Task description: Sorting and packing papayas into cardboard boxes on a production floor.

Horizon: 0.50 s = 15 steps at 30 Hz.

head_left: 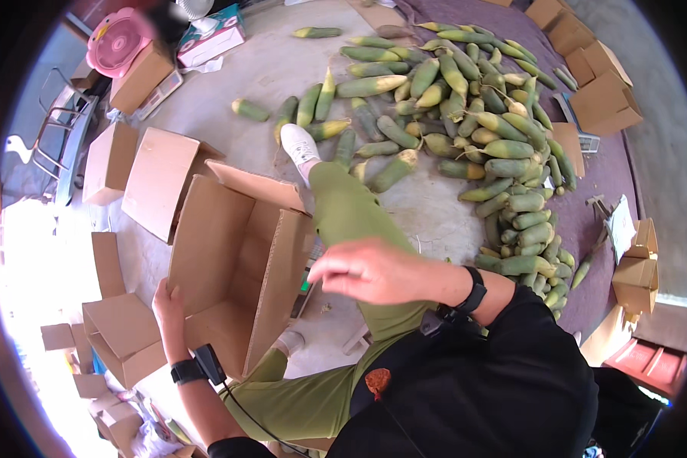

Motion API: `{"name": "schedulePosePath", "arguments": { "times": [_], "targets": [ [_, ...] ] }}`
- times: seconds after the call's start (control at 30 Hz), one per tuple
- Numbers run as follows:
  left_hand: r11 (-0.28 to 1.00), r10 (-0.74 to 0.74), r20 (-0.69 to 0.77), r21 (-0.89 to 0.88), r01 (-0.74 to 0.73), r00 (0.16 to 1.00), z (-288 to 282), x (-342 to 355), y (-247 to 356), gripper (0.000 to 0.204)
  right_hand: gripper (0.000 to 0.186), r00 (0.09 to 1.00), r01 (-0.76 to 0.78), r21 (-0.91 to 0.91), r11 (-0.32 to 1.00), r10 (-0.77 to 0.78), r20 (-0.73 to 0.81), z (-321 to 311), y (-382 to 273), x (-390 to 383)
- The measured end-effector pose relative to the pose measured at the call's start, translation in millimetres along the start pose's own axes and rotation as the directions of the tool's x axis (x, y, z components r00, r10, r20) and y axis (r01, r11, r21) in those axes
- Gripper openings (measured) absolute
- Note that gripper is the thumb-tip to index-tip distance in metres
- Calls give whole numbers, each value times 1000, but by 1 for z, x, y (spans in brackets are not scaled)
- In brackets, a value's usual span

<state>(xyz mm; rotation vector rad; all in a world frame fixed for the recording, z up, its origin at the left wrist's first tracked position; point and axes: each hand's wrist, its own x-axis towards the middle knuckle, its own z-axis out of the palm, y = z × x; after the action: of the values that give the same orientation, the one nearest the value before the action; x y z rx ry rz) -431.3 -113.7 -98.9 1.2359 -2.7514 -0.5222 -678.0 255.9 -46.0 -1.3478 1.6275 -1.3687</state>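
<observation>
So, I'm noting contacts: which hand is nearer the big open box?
Left. The left hand grips the big open box by its left edge; the right hand is off its right side.

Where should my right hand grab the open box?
For the open box, probably pinch the right wall over its bare edge, coming from the right: it stands free, facing your right hand, while your left hand holds the left side.
</observation>
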Motion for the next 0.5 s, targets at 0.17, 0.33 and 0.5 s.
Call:
{"name": "schedulePosePath", "arguments": {
  "times": [0.17, 0.33, 0.5],
  "targets": [
    [974, 136, -121, 199, -111, 983, -11, -28, 59, 45, 14, 911, -145, -90, 985, 97, -400, -55, 29, -23],
    [969, 117, -43, -214, -123, 992, -8, -88, 116, 53, 12, 789, -447, -211, 869, 272, -551, -81, 116, -61],
    [992, 116, 79, -60, -112, 990, 11, -128, 149, 60, 16, 739, -673, -498, 547, 479, -473, -80, 232, -145]
  ]
}}
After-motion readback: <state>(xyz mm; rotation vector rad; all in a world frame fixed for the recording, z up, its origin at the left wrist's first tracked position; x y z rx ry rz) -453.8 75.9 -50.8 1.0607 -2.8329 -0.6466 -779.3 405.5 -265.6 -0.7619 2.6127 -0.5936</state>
